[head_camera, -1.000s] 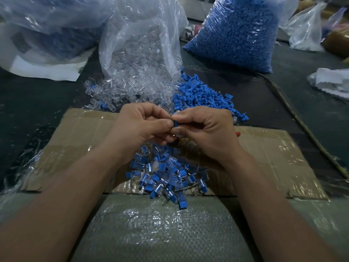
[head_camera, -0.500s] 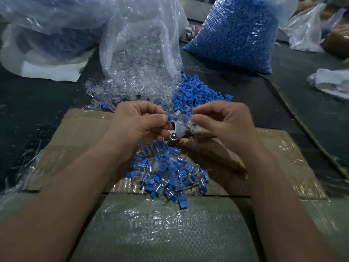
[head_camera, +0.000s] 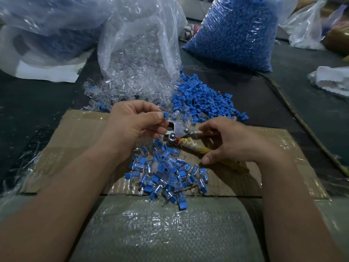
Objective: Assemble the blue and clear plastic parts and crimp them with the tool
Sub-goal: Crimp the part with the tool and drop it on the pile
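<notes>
Head view. Pinching blue part (head_camera: 166, 115) between left hand (head_camera: 132, 127) thumb and forefinger, just beside tool (head_camera: 179, 129) head, likely to feed it in. Right hand (head_camera: 238, 142) fingers curled round wrapped handles, apparently ready to squeeze. Assembled pile (head_camera: 166, 176) below fingers, on cardboard (head_camera: 75, 133).

Shiny metal tool (head_camera: 178, 130) with fibre-wrapped handles lies over glossy taped cardboard (head_camera: 79, 140) and plastic parts (head_camera: 166, 174).

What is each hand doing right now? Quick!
Left hand: pinches a small blue part between thumb and finger.
Right hand: fingers curled round the handle of the crimping tool.
</notes>
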Action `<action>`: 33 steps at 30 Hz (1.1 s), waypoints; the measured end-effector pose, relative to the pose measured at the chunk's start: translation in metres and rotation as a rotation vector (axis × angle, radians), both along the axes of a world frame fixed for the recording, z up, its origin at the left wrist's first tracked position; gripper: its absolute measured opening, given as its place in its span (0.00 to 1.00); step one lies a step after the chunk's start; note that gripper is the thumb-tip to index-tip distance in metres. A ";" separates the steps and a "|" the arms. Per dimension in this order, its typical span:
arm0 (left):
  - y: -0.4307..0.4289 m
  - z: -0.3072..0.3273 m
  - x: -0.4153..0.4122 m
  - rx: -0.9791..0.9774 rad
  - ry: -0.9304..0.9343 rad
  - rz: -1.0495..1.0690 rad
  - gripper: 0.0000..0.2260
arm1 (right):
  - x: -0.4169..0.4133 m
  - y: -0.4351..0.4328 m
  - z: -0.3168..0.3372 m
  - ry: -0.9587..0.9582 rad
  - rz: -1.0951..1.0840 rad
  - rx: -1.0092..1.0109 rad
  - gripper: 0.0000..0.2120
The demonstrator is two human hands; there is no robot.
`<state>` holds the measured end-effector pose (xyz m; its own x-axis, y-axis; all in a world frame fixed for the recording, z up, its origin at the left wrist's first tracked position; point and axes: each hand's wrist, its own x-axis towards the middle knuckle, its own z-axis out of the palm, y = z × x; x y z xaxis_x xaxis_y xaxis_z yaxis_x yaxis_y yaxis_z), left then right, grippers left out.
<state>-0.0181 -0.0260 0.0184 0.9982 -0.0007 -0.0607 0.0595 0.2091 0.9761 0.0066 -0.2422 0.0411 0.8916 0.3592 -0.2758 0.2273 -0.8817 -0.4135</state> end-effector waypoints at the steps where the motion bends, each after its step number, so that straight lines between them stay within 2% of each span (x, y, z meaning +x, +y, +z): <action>1: 0.000 0.000 0.000 0.001 0.001 0.003 0.07 | 0.000 0.001 0.000 -0.007 -0.003 -0.012 0.35; 10: 0.002 -0.001 0.000 0.000 0.021 0.013 0.07 | 0.000 0.009 0.001 -0.175 0.040 -0.108 0.22; 16: 0.003 -0.001 0.000 0.000 0.018 0.022 0.06 | 0.004 0.017 -0.006 -0.283 0.042 -0.207 0.06; 21: 0.004 0.000 -0.001 -0.050 0.004 0.037 0.07 | 0.005 0.014 -0.013 -0.327 -0.021 -0.130 0.07; 24: 0.003 -0.001 0.001 -0.067 -0.014 0.040 0.04 | 0.006 0.009 -0.012 -0.400 -0.062 -0.047 0.09; 29: 0.002 -0.004 0.003 0.000 -0.118 0.087 0.07 | 0.000 0.017 -0.009 -0.489 -0.141 0.242 0.12; 33: 0.002 -0.006 0.002 0.084 -0.238 0.121 0.07 | -0.005 0.026 -0.011 -0.443 -0.080 0.270 0.13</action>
